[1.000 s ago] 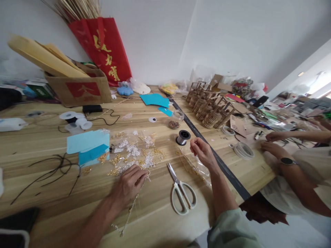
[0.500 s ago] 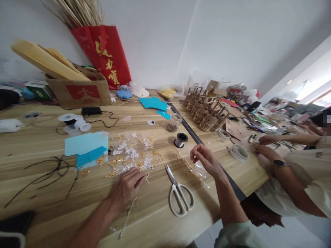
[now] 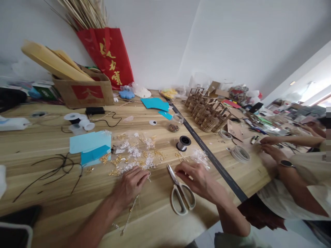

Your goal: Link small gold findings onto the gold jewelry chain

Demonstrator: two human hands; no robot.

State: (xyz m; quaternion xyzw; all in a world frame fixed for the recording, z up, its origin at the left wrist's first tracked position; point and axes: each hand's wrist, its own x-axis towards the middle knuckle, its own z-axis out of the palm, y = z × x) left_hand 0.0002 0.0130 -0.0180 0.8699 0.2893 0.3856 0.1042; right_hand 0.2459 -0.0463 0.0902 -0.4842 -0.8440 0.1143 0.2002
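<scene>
At the near side, a thin chain point(image 3: 128, 215) trails on the table point(image 3: 152, 224) below the left hand point(image 3: 129, 184). Its top end is at the fingertips, where the thumb and first finger pinch it, and a little bit pokes out to the right. White scissors point(image 3: 177, 182) lie to the right of the chain, apart from it. The right hand point(image 3: 198, 177) is just beside the scissors, with bent fingers; I cannot tell if they pinch anything. Farther away are shiny gold and silver bits point(image 3: 134, 152), then a spool point(image 3: 183, 143).
</scene>
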